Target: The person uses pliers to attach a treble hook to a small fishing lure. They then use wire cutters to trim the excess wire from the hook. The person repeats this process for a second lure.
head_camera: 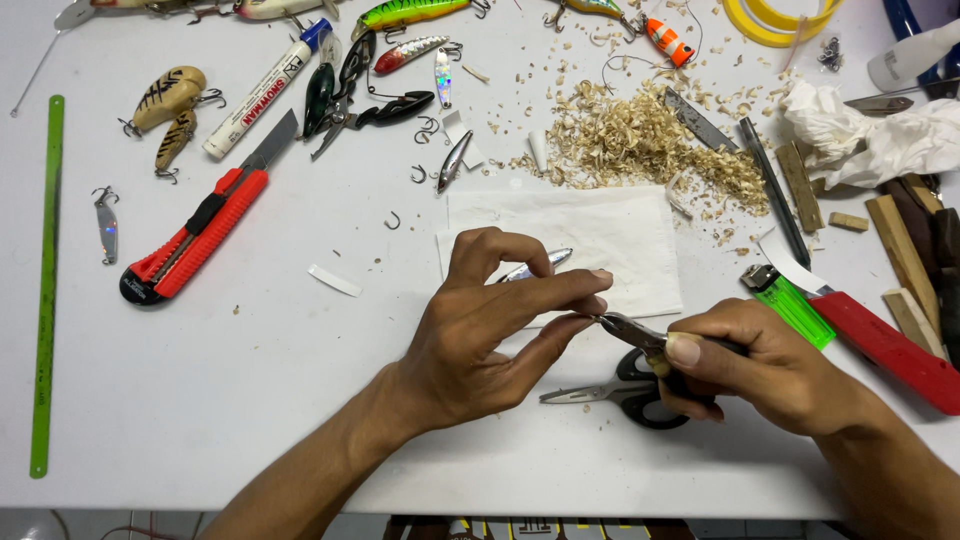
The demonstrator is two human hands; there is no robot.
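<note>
We pinch the small silver spoon lure in our left hand, its grip tight on the lure's near end, just above the white paper towel at mid-tabletop. Our right hand grips the pliers, whose tips meet the lure at our left fingertips. We judge steady hands and a light squeeze matter most, with the scissors lying just near.

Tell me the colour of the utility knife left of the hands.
Red with black trim, the utility knife shows best in the head view.
</note>
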